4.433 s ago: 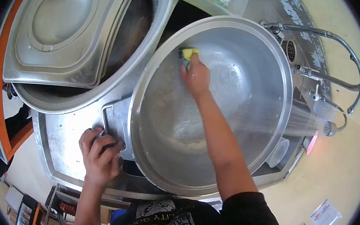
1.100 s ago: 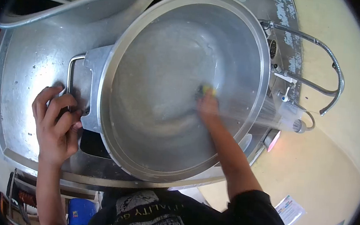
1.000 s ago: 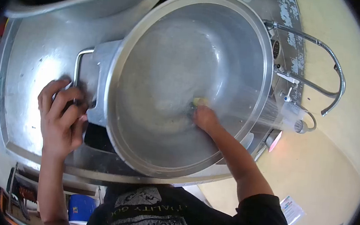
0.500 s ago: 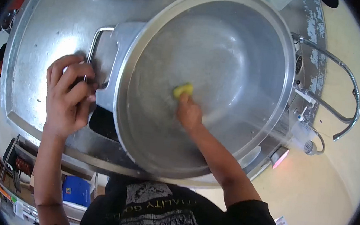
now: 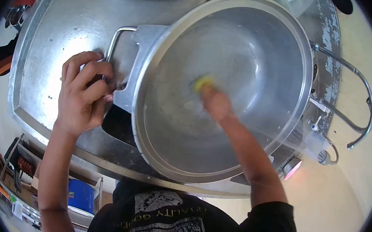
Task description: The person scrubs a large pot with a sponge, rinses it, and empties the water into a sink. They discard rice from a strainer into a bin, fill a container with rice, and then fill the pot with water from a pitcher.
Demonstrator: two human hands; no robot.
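A large round metal pot point(image 5: 231, 151) lies tilted with its wide mouth facing up toward me. My left hand point(image 5: 85, 91) has its fingers wrapped round the pot's metal loop handle point(image 5: 114, 43) on the left side. Inside the pot, my right hand point(image 5: 217, 104) presses a yellow sponge point(image 5: 204, 84) against the inner bottom; both are smeared by motion. Its fingertips are partly hidden by the hand itself.
The pot rests on a metal counter point(image 5: 49, 60) with a raised rim. At the right are a bent metal faucet point(image 5: 365, 87) and a spray head point(image 5: 324, 157) with water spraying toward the pot. A blue container point(image 5: 80, 196) is below left.
The view has shifted, so the pot and left hand appear farther right. My right hand has moved the sponge slightly up and to the right in the view.
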